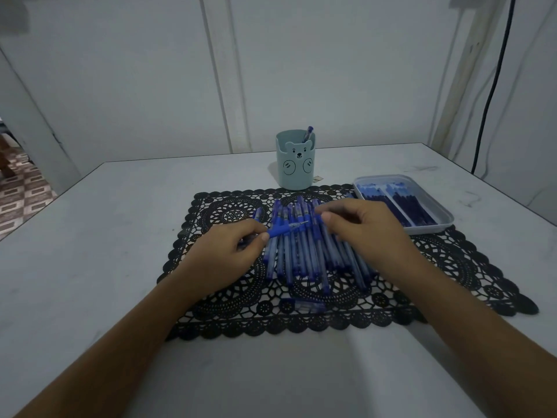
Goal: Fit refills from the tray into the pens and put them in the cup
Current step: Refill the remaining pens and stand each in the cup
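My left hand [229, 251] grips a blue pen [284, 231] whose tip points right, held just above a row of several blue pens [304, 254] lying on a black lace mat [452, 267]. My right hand [358, 230] hovers over the right side of the row with fingers curled; whether they pinch anything I cannot tell. A pale blue bear cup [295, 164] stands behind the mat with one pen [308, 133] in it. A white tray [446, 220] at the right holds dark blue refills [404, 203].
A loose clear pen cap [304, 306] lies on the mat's near side. The white table [105, 236] ends at the left, with tiled floor beyond. A wall stands close behind, and a black cable [494, 86] hangs at the far right.
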Available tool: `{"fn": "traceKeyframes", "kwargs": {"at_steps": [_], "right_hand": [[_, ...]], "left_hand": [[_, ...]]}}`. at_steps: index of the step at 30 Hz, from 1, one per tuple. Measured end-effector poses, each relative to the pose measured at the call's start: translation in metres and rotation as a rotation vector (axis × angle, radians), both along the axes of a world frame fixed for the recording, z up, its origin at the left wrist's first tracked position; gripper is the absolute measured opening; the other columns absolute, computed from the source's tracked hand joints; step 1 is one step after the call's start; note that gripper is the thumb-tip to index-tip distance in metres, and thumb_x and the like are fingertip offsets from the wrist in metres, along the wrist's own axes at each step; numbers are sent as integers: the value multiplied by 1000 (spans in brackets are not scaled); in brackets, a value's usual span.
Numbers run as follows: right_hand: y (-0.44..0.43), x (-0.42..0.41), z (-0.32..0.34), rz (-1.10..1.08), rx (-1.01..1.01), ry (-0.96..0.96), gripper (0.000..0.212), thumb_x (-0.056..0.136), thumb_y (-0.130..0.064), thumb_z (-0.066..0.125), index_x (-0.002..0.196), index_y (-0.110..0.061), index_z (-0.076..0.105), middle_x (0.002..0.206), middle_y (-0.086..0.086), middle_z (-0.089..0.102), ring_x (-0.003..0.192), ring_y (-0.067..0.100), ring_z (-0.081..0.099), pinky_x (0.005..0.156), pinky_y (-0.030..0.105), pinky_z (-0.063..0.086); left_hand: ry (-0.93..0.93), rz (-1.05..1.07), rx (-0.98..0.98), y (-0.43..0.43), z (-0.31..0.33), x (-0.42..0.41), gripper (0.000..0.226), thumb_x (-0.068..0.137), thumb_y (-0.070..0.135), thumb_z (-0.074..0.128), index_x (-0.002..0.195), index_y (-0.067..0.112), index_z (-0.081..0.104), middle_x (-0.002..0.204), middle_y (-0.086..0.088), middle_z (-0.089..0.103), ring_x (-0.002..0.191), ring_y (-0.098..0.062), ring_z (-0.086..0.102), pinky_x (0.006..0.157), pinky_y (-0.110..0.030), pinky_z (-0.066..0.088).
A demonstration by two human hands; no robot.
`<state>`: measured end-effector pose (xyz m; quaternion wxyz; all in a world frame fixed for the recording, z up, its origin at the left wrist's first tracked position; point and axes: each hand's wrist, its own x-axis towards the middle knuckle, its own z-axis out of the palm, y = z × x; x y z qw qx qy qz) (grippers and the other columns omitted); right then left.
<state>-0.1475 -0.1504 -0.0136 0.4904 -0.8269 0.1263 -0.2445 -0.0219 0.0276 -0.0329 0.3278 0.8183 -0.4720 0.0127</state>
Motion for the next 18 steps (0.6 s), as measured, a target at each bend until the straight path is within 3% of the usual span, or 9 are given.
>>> {"fn": "traceKeyframes", "kwargs": {"at_steps": [3, 7, 13, 15, 18], "right_hand": [[1, 2, -2, 23, 17, -17, 20, 87, -13, 60, 85, -33, 63, 79, -9, 63, 75, 5, 59, 66, 10, 49], [4, 2, -2, 82, 99, -34, 15, 85, -8, 62, 85, -22, 63, 74, -3, 61, 63, -4, 58, 59, 5, 44], [8, 2, -5, 146, 70, -15, 11, 85, -16, 62, 77, -23, 65, 67, -2, 64, 61, 4, 57, 62, 15, 50], [9, 1, -6, 113, -8, 22, 21, 88, -27, 57, 68, -22, 61, 61, -2, 61, 56, 6, 54, 61, 24, 50], [11, 0, -8, 58, -131, 59, 44, 92, -40, 42, 62, -12, 58, 49, -7, 52, 48, 4, 46, 54, 20, 42]], "left_hand": [[-1, -32, 3, -1, 3, -4, 15, 92, 25, 49, 85, 37, 53, 62, 26, 55, 49, -2, 45, 48, -13, 34], [-3, -34, -12, -2, 4, -7, 13, 92, 22, 50, 87, 33, 56, 62, 28, 55, 49, 1, 47, 48, -10, 34], [-7, -45, -30, -3, 2, -10, 13, 92, 25, 51, 86, 36, 55, 56, 15, 53, 49, -2, 46, 47, -12, 33], [0, -58, -24, -4, 2, -12, 12, 89, 34, 47, 88, 33, 59, 60, 16, 55, 50, -4, 46, 47, -13, 33], [-24, -71, -6, -5, 3, -15, 23, 86, 38, 45, 92, 26, 63, 66, 26, 56, 52, -1, 47, 49, -11, 33]]}}
